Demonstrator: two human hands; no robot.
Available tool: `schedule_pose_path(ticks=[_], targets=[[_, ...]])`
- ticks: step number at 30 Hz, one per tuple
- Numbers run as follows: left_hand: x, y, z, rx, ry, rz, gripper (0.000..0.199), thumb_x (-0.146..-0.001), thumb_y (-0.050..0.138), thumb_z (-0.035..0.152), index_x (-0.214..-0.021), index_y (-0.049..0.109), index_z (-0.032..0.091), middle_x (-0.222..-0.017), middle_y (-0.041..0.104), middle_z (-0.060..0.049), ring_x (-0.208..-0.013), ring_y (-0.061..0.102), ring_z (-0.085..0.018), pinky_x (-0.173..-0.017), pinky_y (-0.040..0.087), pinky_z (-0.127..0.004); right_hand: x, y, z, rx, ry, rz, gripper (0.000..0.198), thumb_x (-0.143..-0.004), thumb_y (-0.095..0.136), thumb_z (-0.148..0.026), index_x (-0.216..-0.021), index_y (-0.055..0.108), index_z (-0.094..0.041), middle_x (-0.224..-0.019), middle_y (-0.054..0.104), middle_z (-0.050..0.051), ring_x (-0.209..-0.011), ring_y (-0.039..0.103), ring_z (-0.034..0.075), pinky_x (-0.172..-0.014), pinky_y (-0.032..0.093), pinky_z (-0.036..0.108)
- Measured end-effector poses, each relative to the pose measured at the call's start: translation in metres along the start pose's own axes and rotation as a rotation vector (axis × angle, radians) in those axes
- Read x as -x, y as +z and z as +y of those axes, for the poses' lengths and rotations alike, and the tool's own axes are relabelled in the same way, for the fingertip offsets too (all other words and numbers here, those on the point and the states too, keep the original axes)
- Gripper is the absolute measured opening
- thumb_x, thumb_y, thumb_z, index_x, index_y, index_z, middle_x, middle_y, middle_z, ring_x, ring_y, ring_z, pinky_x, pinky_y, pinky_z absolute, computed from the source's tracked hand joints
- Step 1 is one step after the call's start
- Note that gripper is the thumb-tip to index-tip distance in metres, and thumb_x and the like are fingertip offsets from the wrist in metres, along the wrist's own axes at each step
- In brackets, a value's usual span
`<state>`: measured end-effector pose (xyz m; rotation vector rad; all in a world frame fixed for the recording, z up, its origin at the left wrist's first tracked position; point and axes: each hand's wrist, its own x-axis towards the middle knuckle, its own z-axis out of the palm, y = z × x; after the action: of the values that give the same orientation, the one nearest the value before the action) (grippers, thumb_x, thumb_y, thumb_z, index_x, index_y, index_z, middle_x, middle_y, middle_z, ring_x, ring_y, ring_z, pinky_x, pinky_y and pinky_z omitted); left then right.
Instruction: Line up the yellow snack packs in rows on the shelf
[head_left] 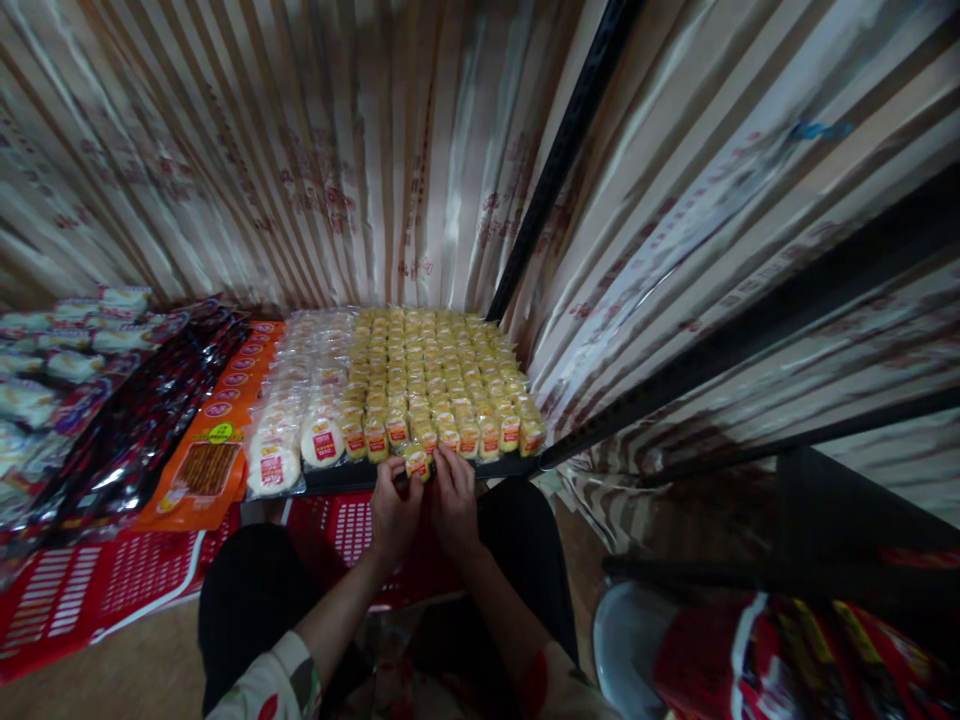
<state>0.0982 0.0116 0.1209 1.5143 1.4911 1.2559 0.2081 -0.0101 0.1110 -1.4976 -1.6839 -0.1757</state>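
Both my hands meet at the front edge of a dark shelf. A small yellow wrapped snack cake with a red label is pinched in my left hand. My right hand is beside it, its fingertips at the front of the rows; whether they grip anything is hidden. Behind them stand tight rows of the same yellow wrapped cakes. Directly left of these are rows of round white wrapped cakes with red print.
Orange snack packets, dark shiny packets and small white packets fill the shelf leftward. Red plastic baskets sit below. Black metal posts and printed plastic sheeting enclose the back and right. A whitish tub stands lower right.
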Motion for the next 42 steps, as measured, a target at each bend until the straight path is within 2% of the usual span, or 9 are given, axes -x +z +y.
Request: schedule_pose_path(ticks=[7, 14, 19, 24, 28, 31, 33, 36, 42], targets=[[-0.008, 0.001, 0.002, -0.036, 0.040, 0.000, 0.023, -0.077, 0.053, 0.028, -0.098, 0.049, 0.019, -0.094, 0.062, -0.008, -0.089, 0.062, -0.019, -0.078, 0.052, -0.035, -0.007, -0.001, 0.007, -0.074, -0.012, 0.017, 0.041, -0.091, 0.035, -0.013, -0.131, 0.044, -0.018, -0.120, 0.056, 0.012, -0.116, 0.049, 0.020, -0.096, 0.044, 0.042], [-0.008, -0.002, 0.006, -0.013, 0.033, 0.007, 0.023, -0.076, 0.054, 0.030, -0.095, 0.049, 0.019, -0.090, 0.062, -0.006, -0.078, 0.062, -0.016, -0.066, 0.054, -0.029, -0.015, 0.001, 0.002, -0.030, 0.096, 0.024, 0.030, -0.091, 0.042, -0.023, -0.116, 0.059, -0.022, -0.103, 0.055, 0.008, -0.099, 0.050, 0.019, -0.088, 0.044, 0.038], [-0.005, -0.018, 0.006, -0.050, 0.007, 0.014, 0.022, -0.077, 0.054, 0.032, -0.095, 0.050, 0.019, -0.090, 0.062, -0.007, -0.073, 0.061, -0.016, -0.062, 0.052, -0.028, -0.021, 0.008, 0.002, 0.035, 0.135, 0.043, 0.024, -0.089, 0.049, -0.031, -0.106, 0.062, -0.020, -0.096, 0.055, 0.008, -0.094, 0.048, 0.019, -0.083, 0.044, 0.036], [-0.015, -0.034, 0.003, -0.104, 0.020, 0.068, 0.028, -0.080, 0.052, 0.033, -0.104, 0.051, 0.018, -0.099, 0.063, -0.009, -0.087, 0.061, -0.019, -0.070, 0.051, -0.032, -0.020, 0.013, 0.002, 0.030, 0.139, 0.077, 0.022, -0.090, 0.047, -0.028, -0.105, 0.061, -0.020, -0.099, 0.055, 0.008, -0.097, 0.048, 0.019, -0.086, 0.042, 0.037], [-0.023, -0.028, -0.001, -0.146, 0.105, 0.081, 0.027, -0.081, 0.052, 0.032, -0.104, 0.053, 0.018, -0.095, 0.062, -0.008, -0.086, 0.060, -0.020, -0.081, 0.049, -0.038, -0.019, 0.016, 0.002, 0.037, 0.142, 0.077, 0.021, -0.089, 0.047, -0.029, -0.102, 0.061, -0.020, -0.097, 0.056, 0.007, -0.096, 0.048, 0.020, -0.085, 0.042, 0.038], [-0.025, -0.020, -0.001, -0.182, 0.169, 0.101, 0.024, -0.083, 0.050, 0.030, -0.103, 0.054, 0.017, -0.087, 0.060, -0.007, -0.081, 0.057, -0.020, -0.080, 0.048, -0.038, -0.019, 0.016, 0.003, 0.047, 0.137, 0.078, 0.021, -0.089, 0.047, -0.028, -0.102, 0.061, -0.019, -0.096, 0.056, 0.007, -0.096, 0.048, 0.020, -0.084, 0.043, 0.037], [-0.025, -0.016, 0.000, -0.203, 0.199, 0.114, 0.023, -0.083, 0.048, 0.028, -0.102, 0.055, 0.017, -0.092, 0.057, -0.008, -0.080, 0.056, -0.019, -0.080, 0.048, -0.037, -0.018, 0.015, 0.004, 0.053, 0.134, 0.074, 0.021, -0.089, 0.047, -0.027, -0.102, 0.061, -0.019, -0.095, 0.056, 0.007, -0.095, 0.048, 0.020, -0.084, 0.043, 0.037], [-0.026, -0.014, 0.002, -0.227, 0.197, 0.131, 0.023, -0.083, 0.049, 0.027, -0.103, 0.055, 0.018, -0.096, 0.053, -0.008, -0.074, 0.053, -0.016, -0.077, 0.048, -0.035, -0.018, 0.015, 0.004, 0.054, 0.133, 0.074, 0.021, -0.089, 0.046, -0.027, -0.102, 0.061, -0.019, -0.096, 0.056, 0.008, -0.095, 0.048, 0.020, -0.084, 0.043, 0.038], [-0.032, -0.007, 0.000, -0.205, 0.150, 0.105, 0.023, -0.082, 0.048, 0.024, -0.103, 0.051, 0.018, -0.077, 0.051, -0.001, -0.072, 0.053, -0.016, -0.073, 0.047, -0.031, -0.018, 0.017, 0.003, 0.053, 0.143, 0.087, 0.021, -0.089, 0.047, -0.028, -0.101, 0.061, -0.019, -0.096, 0.056, 0.008, -0.096, 0.048, 0.020, -0.085, 0.042, 0.038]])
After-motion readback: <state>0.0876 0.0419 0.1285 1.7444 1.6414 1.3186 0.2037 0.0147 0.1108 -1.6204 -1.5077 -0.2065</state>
